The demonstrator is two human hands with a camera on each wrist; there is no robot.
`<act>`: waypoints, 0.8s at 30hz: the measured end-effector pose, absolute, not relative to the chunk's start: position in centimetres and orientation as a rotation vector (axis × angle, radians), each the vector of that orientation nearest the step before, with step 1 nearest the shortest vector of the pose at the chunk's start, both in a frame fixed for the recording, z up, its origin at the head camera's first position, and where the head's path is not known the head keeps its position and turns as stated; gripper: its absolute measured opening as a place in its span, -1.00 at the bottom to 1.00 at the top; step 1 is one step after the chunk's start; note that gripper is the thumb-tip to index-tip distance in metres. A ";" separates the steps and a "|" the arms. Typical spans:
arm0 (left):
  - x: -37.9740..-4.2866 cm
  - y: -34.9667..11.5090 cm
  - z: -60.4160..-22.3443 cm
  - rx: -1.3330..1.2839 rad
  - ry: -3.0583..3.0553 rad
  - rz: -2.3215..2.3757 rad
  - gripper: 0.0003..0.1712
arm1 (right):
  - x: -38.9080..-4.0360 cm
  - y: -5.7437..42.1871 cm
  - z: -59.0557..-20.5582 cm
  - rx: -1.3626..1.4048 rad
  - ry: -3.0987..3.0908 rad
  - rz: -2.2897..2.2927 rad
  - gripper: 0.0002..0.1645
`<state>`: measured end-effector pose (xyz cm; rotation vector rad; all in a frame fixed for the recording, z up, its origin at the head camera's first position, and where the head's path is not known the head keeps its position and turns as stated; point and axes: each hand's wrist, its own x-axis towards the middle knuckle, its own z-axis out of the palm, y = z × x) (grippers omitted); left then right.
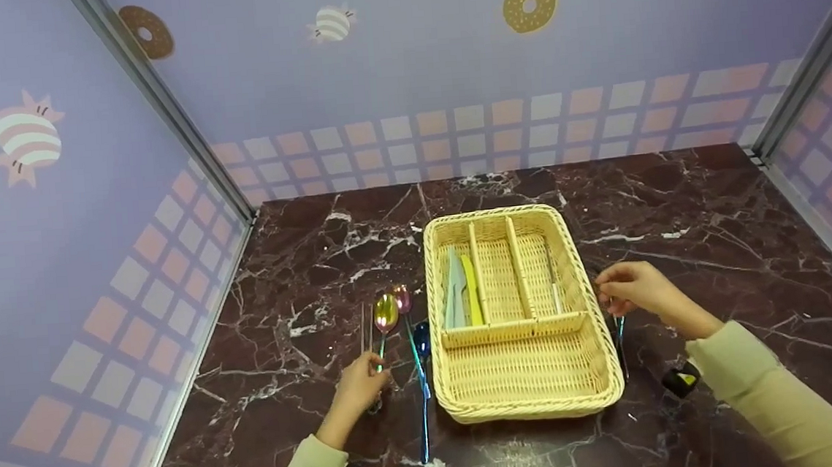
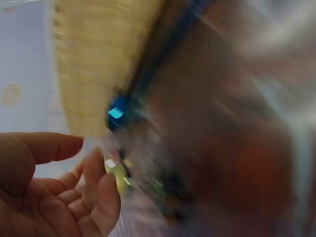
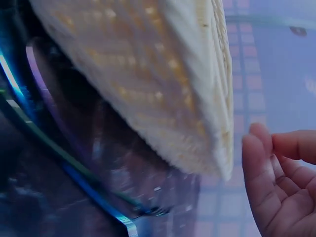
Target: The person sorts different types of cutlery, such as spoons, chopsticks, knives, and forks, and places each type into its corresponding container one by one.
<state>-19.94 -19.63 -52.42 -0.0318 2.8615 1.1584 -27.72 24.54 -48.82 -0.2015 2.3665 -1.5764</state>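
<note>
My left hand [image 1: 359, 384] hovers over the handle of a gold-bowled spoon [image 1: 386, 313]. In the left wrist view the thumb stands apart from loosely bent fingers, with nothing between them. Beside that spoon lie a pinkish spoon [image 1: 403, 299] and a blue spoon [image 1: 422, 339], plus a thin metal utensil [image 1: 366, 332] of unclear kind. At the right side of a wicker basket [image 1: 527, 407] is my right hand [image 1: 636, 290], its thumb near the bent index finger, no object visible in it. Below it lie shiny blue-green utensils [image 3: 89, 185], their heads partly hidden by the basket.
The basket has three narrow compartments and one wide front one. Pale blue [image 1: 455, 293] and yellow-green [image 1: 471, 292] knives lie in the left compartment, a slim utensil [image 1: 555, 290] in the right one. Patterned walls [image 1: 448, 63] enclose the dark marbled table [image 1: 300, 249].
</note>
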 end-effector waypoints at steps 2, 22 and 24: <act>-19.9 -20.2 -53.1 -0.052 2.952 1.018 -0.85 | -27.5 25.6 -49.5 -0.141 2.309 -1.647 -0.66; -20.9 -22.1 -54.2 -0.335 3.033 0.838 -0.56 | -27.4 27.4 -50.8 -0.057 2.203 -1.765 -0.57; -21.0 -22.0 -54.2 -0.352 3.036 0.851 -0.55 | -27.4 27.4 -50.8 -0.058 2.197 -1.768 -0.58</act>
